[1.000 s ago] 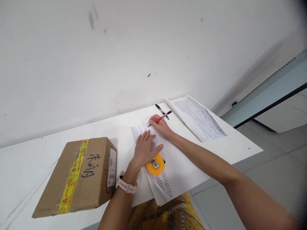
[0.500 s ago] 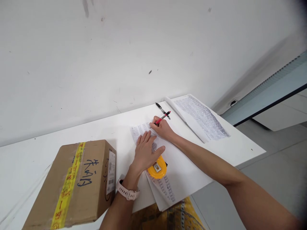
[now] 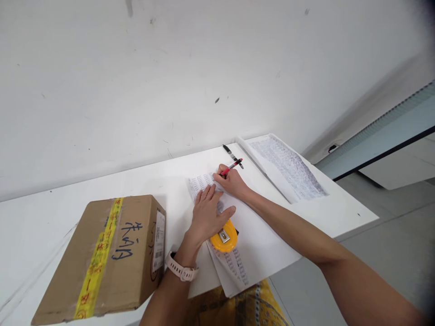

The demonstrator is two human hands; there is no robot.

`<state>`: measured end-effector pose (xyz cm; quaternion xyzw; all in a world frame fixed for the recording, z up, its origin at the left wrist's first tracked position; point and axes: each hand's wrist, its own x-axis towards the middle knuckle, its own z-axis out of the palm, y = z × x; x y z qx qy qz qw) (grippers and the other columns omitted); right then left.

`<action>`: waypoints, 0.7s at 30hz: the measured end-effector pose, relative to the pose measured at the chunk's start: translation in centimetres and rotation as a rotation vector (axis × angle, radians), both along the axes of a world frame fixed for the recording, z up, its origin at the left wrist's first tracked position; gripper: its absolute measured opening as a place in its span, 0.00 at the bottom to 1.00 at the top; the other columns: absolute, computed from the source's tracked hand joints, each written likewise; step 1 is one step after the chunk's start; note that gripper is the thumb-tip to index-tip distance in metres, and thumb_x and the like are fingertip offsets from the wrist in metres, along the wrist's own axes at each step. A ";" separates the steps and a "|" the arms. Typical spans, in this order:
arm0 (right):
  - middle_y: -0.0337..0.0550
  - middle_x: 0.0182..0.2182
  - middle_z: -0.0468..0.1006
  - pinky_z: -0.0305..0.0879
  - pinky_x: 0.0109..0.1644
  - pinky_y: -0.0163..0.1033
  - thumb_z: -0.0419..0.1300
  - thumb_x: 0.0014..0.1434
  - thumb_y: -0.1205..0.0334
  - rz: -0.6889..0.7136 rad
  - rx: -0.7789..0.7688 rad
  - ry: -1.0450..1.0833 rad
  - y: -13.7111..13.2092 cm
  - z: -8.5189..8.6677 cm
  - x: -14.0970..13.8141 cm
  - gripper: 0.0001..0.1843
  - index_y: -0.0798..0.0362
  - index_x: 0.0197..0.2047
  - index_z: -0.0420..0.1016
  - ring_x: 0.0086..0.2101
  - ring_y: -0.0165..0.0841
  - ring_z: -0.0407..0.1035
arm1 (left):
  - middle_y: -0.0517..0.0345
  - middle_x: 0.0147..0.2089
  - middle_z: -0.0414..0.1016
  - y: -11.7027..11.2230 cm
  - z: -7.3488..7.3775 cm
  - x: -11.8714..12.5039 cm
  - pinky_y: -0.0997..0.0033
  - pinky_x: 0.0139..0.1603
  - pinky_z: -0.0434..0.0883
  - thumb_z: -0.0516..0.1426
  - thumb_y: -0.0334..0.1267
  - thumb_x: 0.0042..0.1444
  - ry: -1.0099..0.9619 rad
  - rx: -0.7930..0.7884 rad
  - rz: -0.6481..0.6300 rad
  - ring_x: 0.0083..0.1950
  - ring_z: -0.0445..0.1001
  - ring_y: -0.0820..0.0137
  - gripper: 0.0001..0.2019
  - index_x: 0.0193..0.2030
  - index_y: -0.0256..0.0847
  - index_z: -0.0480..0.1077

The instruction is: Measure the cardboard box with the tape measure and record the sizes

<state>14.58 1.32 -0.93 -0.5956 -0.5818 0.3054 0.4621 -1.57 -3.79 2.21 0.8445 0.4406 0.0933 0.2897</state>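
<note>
A big white table runs along a white wall. On it, at 8 o'clock from the hands, sits a brown cardboard box with yellow tape and blue writing. At 2 o'clock lies a second stack of white printed paper. In the middle is a white sheet of paper with rows of tiny print, sticking out over the table's near edge. The left hand, with a pale pink watch on its wrist, lies flat and open on this sheet. A round yellow tape measure sits at 5 o'clock, touching the hand. The right hand is closed around a red pen, tip on the sheet. A black pen lies at 12 o'clock, just beside the red one.
</note>
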 end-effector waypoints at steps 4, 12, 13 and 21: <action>0.31 0.20 0.56 0.48 0.29 0.37 0.57 0.54 0.60 0.001 -0.007 -0.023 0.0 0.1 -0.1 0.13 0.49 0.24 0.55 0.23 0.28 0.50 | 0.47 0.76 0.48 0.1 -0.1 0.0 0.52 0.75 0.40 0.50 0.58 0.63 -0.005 0.009 0.000 0.77 0.42 0.60 0.31 0.66 0.39 0.64; 0.30 0.20 0.56 0.48 0.28 0.36 0.56 0.53 0.61 0.008 0.006 -0.016 0.1 0.1 -0.1 0.13 0.49 0.23 0.54 0.23 0.28 0.50 | 0.48 0.76 0.48 0.0 -0.1 0.1 0.51 0.75 0.41 0.50 0.57 0.63 0.007 0.010 0.006 0.77 0.42 0.60 0.31 0.65 0.40 0.64; 0.30 0.20 0.55 0.47 0.28 0.36 0.56 0.52 0.62 0.012 0.007 -0.013 0.1 0.1 -0.1 0.13 0.49 0.23 0.53 0.23 0.27 0.50 | 0.48 0.76 0.49 0.0 0.0 0.1 0.51 0.75 0.41 0.50 0.57 0.63 0.008 0.010 0.006 0.77 0.42 0.60 0.31 0.66 0.39 0.64; 0.30 0.20 0.54 0.47 0.28 0.37 0.55 0.52 0.62 0.010 0.017 -0.024 0.1 0.1 0.0 0.14 0.49 0.23 0.52 0.24 0.27 0.49 | 0.50 0.76 0.48 0.0 0.0 0.2 0.51 0.75 0.41 0.50 0.57 0.63 0.011 0.002 0.010 0.77 0.42 0.61 0.30 0.66 0.40 0.64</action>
